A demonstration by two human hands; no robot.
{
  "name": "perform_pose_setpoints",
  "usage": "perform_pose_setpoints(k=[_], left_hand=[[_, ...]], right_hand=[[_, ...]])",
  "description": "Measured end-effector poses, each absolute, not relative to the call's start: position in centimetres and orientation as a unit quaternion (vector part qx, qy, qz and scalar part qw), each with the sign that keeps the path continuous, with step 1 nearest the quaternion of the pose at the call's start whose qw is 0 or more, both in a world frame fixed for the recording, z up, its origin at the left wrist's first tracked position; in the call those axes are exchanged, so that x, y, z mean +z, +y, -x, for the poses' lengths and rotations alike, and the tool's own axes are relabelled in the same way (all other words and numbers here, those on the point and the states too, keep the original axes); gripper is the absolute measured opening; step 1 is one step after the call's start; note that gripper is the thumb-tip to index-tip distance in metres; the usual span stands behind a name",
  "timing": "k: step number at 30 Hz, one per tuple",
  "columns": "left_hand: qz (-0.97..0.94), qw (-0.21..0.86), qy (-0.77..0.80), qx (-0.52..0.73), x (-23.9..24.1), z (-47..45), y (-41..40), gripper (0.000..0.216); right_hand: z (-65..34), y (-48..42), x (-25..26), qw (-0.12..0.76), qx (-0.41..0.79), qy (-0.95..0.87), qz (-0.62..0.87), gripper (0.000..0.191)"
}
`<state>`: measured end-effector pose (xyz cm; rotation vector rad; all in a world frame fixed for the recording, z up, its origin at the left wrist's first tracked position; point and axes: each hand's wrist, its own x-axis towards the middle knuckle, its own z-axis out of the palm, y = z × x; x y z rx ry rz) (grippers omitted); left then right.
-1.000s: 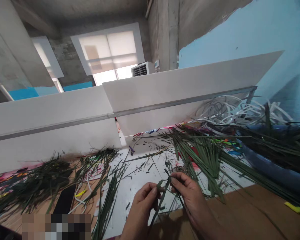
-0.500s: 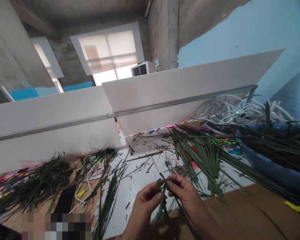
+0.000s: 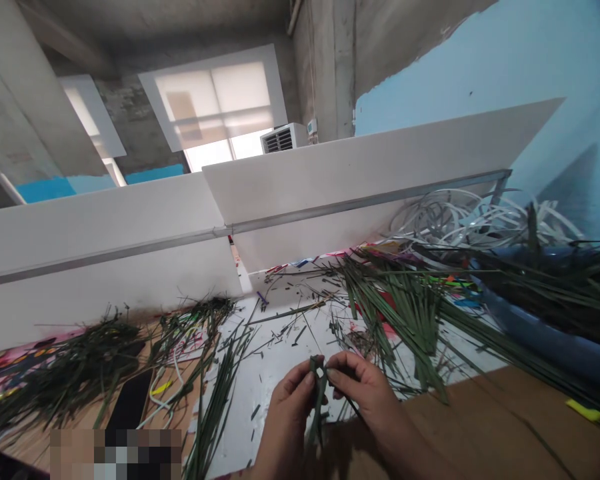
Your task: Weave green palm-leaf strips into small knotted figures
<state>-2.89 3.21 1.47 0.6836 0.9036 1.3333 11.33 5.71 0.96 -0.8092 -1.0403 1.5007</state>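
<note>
"Leaf strip (image 3: 319, 404)! Where is it?"

"Up between the two hands, over the near side of the white part of the counter (image 3: 275, 347). It is green, with a little loop (image 3: 313, 363) at the top, and its tail hangs down."

"Are the hands holding it?"

"Yes. The left hand (image 3: 291, 392) pinches it with thumb and finger. The right hand (image 3: 365, 387) has its fingertips pressed together, right beside the loop, and a thin dark strand (image 3: 353, 405) pokes out under it."

"What else is around?"

"Long leaves (image 3: 223, 393) lie on the left. More leaves (image 3: 413, 320) spread out on the right, near a blue tub (image 3: 525, 327)."
</note>
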Motion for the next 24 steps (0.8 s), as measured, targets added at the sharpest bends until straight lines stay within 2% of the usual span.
perform_pose_setpoints(k=[4,10,17,24], left_hand=[[-0.298,0.667,0.375,0.571,2.2,3.2,2.8,0.037],[-0.326,0.651,0.361,0.583,1.9,3.5,3.1,0.029],[-0.303,0.709,0.325,0.548,1.7,3.8,3.4,0.057],[-0.287,0.714,0.329,0.547,2.0,3.7,2.8,0.039]], right_hand=[[-11.3,5.5,1.1,0.532,0.642,-0.445,0.326,0.030],[-11.3,5.4,0.9,0.515,0.677,-0.424,0.310,0.029],[-11.4,5.1,1.6,0.469,0.734,-0.403,0.281,0.031],[-11.5,5.0,1.8,0.451,0.768,-0.374,0.260,0.029]])
